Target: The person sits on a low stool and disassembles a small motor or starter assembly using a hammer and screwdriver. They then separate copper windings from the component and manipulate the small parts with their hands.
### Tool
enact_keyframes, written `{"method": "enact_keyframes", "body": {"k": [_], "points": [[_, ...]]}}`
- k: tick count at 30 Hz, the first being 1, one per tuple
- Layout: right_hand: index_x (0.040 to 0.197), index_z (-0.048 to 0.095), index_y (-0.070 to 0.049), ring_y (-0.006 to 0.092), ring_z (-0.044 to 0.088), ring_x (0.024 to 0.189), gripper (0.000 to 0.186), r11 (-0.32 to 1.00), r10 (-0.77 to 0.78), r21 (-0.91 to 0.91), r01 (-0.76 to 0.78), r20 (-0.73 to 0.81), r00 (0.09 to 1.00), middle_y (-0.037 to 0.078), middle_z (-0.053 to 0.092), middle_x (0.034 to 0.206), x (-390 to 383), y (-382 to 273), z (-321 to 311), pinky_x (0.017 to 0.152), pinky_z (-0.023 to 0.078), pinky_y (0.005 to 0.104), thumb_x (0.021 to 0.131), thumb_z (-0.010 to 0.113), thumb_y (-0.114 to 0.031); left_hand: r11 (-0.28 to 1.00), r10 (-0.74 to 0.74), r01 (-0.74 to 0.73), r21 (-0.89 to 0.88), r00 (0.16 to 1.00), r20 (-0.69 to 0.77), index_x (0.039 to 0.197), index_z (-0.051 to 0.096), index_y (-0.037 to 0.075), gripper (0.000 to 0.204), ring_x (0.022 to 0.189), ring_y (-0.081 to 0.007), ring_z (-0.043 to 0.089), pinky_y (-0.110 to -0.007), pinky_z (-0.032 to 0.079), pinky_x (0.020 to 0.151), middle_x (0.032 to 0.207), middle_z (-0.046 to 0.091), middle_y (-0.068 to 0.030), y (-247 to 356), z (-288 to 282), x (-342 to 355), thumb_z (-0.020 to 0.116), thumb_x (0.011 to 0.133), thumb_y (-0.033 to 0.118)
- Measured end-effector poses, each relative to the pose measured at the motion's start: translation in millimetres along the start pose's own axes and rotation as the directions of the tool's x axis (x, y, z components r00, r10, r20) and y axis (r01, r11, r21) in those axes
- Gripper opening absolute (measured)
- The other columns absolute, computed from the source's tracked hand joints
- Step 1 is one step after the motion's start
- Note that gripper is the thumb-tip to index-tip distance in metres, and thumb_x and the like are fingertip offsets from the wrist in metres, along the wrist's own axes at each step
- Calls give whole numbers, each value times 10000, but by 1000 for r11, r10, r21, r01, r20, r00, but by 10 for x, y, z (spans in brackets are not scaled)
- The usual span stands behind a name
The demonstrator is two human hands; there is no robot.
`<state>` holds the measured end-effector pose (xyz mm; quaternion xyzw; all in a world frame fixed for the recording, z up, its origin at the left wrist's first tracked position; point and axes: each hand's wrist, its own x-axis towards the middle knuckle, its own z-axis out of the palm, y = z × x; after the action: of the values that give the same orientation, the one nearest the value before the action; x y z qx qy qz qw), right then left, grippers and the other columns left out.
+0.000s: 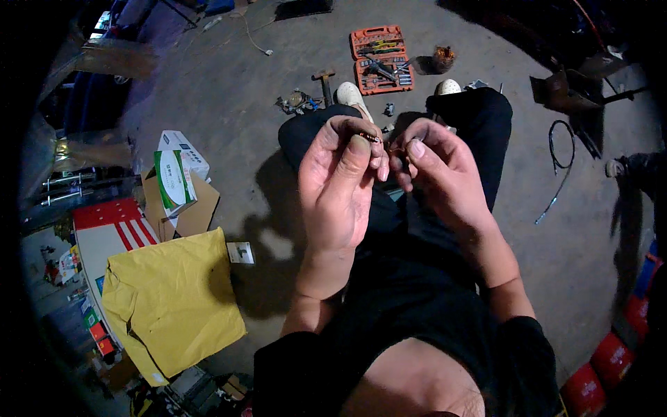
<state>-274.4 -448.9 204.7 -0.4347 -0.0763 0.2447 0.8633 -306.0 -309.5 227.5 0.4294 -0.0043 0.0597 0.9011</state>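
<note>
Both my hands are raised in front of my lap, close together. Between thumb and forefinger, my left hand (pixel 339 184) pinches a small, ridged, copper-coloured coil (pixel 369 137). Its exact kind is too small to tell. Beside it, my right hand (pixel 445 170) is closed in a pinch, thumb against fingers. A thin coppery bit (pixel 397 151) shows at those fingertips, and most of it is hidden. Beyond my hands on the floor lies an open orange tool case (pixel 358 67) with sockets and pliers inside. A hammer (pixel 324 87) rests left of it, next to a metal part with a round coil (pixel 297 102).
A round container with coppery pieces (pixel 444 57) stands right of the case. At left are a cardboard box (pixel 205 201), a green-white carton (pixel 174 179) and a yellow bag (pixel 180 306). A black cable (pixel 554 149) lies right, near another person's leg (pixel 639 170).
</note>
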Motion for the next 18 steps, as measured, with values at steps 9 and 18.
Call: {"method": "enact_keyframes", "body": {"k": [9,18], "points": [[1016,607,10,140,596,779,241,651,-561,-563,510,97,822,73,633,895,22,-112,60,686,476,253,787,674,-27,985,29,-10,172,993,-113,995,560,5,109,757,-73,530,-202,416,650,867,581,-28,-30,67,12,557,895,50],[853,644,-25,241,570,671,186,132,-692,-824,551,321,647,85,607,768,51,-327,2,600,456,309,688,726,-43,931,42,4,366,992,-119,958,576,-24,169,689,-90,564,-212,481,613,869,595,-44,42,165,17,648,806,-3]]}}
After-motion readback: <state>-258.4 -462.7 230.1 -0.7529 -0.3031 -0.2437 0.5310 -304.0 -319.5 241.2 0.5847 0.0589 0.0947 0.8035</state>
